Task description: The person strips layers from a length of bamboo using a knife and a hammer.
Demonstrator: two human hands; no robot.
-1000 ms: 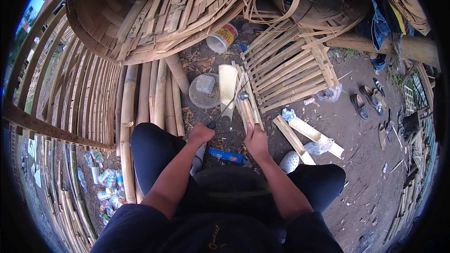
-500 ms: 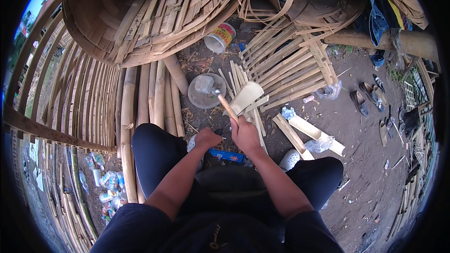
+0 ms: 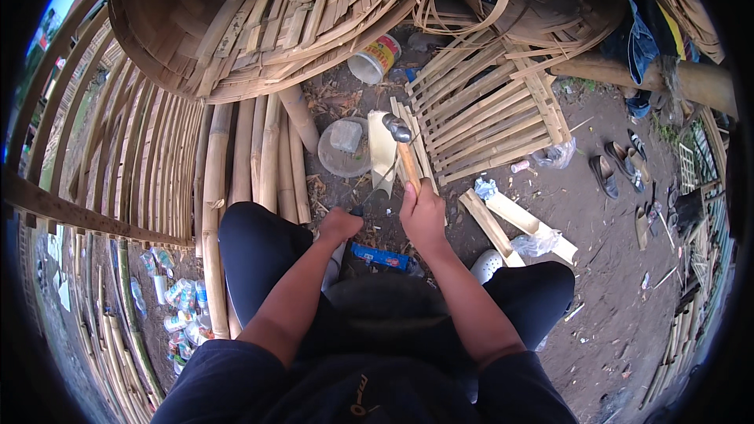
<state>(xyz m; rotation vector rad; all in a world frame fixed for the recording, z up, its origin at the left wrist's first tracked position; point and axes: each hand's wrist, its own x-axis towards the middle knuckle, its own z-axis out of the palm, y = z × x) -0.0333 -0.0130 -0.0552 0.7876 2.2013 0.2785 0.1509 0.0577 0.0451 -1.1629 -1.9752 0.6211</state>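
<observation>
My right hand (image 3: pixel 424 216) is wrapped round the wooden handle of a hammer (image 3: pixel 408 163), its metal head up and away from me. Just left of the hammer a pale split bamboo piece (image 3: pixel 382 145) stands nearly upright, its inner face showing. In my left hand (image 3: pixel 340 224), closed to a fist, is a dark-handled tool (image 3: pixel 357 210), which points toward the foot of the bamboo. Its far part is too thin and dim to make out. The hammer head overlaps the bamboo's right edge in the view; I cannot tell whether they touch.
A stone (image 3: pixel 345 136) lies in a round grey basin (image 3: pixel 334 161). Bamboo poles (image 3: pixel 243 157) and a slatted rack (image 3: pixel 149 157) stand left. Woven baskets (image 3: pixel 259 71) overhang the far side. A bamboo slat frame (image 3: pixel 487 110), split bamboo halves (image 3: pixel 530 224) and sandals (image 3: pixel 616 161) lie right.
The bamboo piece has swung from a rightward lean to nearly upright, further left. My right hand has moved right with the hammer, whose head now sits higher in the view and to the right.
</observation>
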